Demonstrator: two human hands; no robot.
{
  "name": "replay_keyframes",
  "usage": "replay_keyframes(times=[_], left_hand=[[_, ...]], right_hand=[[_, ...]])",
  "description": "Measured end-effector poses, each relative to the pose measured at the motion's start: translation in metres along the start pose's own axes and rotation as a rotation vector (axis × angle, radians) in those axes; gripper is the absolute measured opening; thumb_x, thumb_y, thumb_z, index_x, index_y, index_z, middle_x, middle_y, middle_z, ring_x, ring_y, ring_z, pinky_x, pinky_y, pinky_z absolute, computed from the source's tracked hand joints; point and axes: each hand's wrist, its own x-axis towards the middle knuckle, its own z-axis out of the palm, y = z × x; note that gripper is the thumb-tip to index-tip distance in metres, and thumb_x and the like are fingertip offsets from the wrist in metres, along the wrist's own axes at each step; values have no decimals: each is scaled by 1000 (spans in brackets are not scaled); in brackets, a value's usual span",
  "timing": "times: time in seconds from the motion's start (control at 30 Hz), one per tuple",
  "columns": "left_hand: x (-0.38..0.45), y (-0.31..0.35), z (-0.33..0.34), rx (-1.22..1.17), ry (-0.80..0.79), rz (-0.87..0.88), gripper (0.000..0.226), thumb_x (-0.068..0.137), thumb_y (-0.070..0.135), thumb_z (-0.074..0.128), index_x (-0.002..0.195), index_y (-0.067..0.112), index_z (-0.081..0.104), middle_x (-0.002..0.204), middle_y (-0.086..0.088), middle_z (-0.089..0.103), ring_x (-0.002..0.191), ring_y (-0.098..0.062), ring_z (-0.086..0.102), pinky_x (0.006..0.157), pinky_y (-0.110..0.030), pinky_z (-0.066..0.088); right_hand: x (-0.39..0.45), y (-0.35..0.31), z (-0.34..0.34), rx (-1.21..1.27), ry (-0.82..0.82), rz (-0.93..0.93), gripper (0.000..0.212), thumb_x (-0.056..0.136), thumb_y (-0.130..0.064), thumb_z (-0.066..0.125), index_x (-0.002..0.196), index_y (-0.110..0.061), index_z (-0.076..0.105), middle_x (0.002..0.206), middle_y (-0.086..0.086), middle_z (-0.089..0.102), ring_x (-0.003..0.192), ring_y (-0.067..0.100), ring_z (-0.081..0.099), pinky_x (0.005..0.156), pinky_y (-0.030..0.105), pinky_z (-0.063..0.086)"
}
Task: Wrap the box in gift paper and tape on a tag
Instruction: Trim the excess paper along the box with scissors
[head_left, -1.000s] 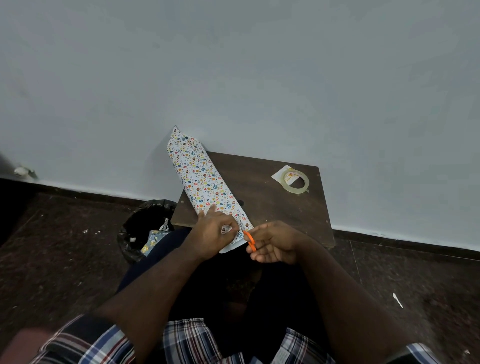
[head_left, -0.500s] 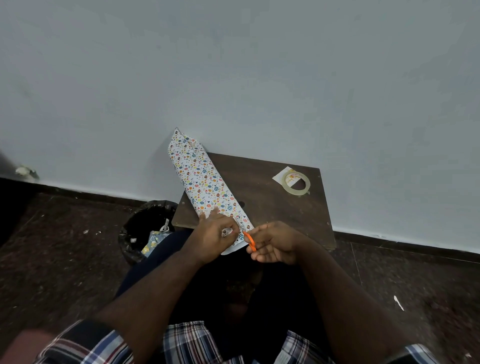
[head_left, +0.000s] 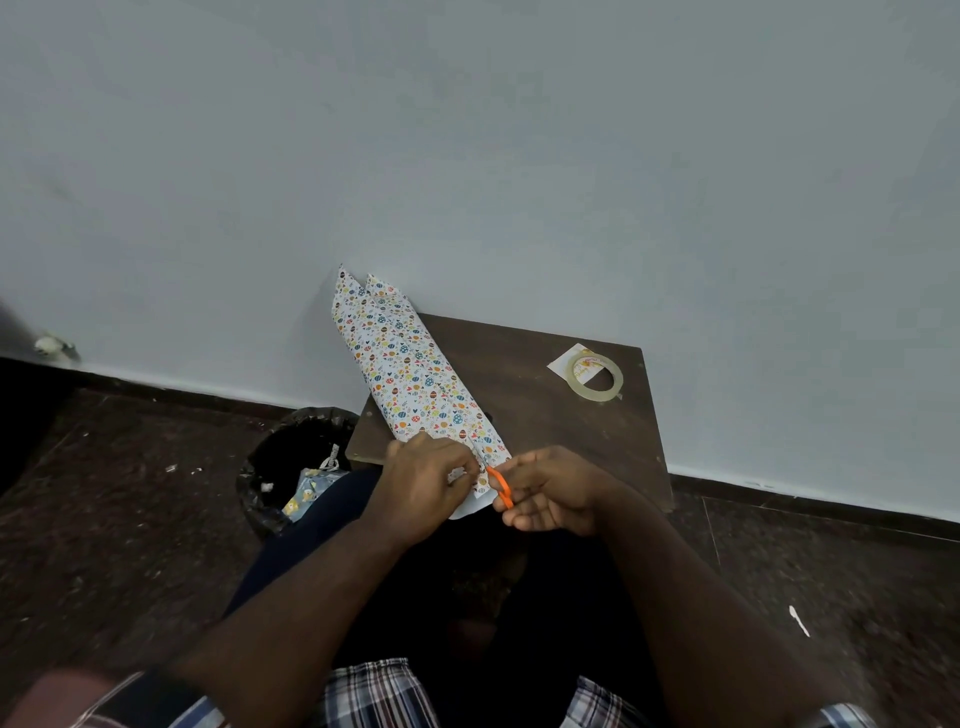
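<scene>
Head view: long folded sheet of white gift paper with a small multicoloured egg-and-heart print (head_left: 415, 379) lies diagonally on the dark brown wooden worktop (head_left: 545, 415). Far end sticks past the worktop's back-left corner against the pale grey wall (head_left: 467, 130); near end overhangs the front edge toward the person. A slit runs up the paper from the near end, splitting it into two strips at that end.

Left hand (head_left: 423, 486): fingers curled, pinching the paper's near end just left of the slit.

Right hand (head_left: 550, 491): closed around orange-handled scissors (head_left: 500, 487), handle loop visible between the fingers, blades at the base of the slit. Blade position too small to tell.

Clear roll of adhesive tape (head_left: 597, 376) sits at the worktop's back-right, overlapping a small white card (head_left: 563, 362), well apart from the paper.

Box: can't pick it out in this view.

Black-lined waste bin (head_left: 291, 467) on the dark speckled floor (head_left: 104, 493), left of the worktop, paper scraps inside. Plaid shirt (head_left: 374, 696) at the bottom edge.
</scene>
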Motion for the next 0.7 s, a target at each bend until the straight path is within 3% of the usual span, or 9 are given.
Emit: replay_keyframes(times=[0.1, 0.2, 0.5, 0.7], left_hand=[[0, 0, -1, -57, -16, 22, 22, 87, 41, 45, 83, 32, 65, 93, 19, 70, 94, -11, 59, 81, -38, 36], [-1, -2, 1, -81, 8, 47, 12, 90, 34, 54, 85, 31, 65, 96, 19, 71, 94, -11, 62, 79, -39, 41], [1, -6, 3, -109, -5, 70, 13, 88, 30, 52, 84, 30, 64, 87, 15, 66, 85, -11, 61, 74, -47, 48], [2, -4, 1, -113, 7, 118, 11, 87, 20, 59, 82, 26, 66, 85, 13, 67, 82, -9, 60, 71, -43, 48]], right_hand=[[-1, -2, -1, -18, -6, 4, 16, 92, -12, 71, 106, -4, 70, 91, 20, 71, 65, 21, 69, 56, 27, 59], [-1, -6, -3, -43, -8, 7, 18, 92, -11, 70, 108, -2, 68, 92, 21, 71, 64, 21, 69, 57, 27, 60], [2, -9, -7, -75, 3, 3, 12, 94, -3, 65, 106, 1, 66, 91, 22, 71, 61, 20, 69, 54, 26, 59], [2, -13, -7, -82, 1, 20, 19, 93, -3, 65, 110, 4, 66, 93, 22, 70, 63, 21, 69, 55, 27, 60]])
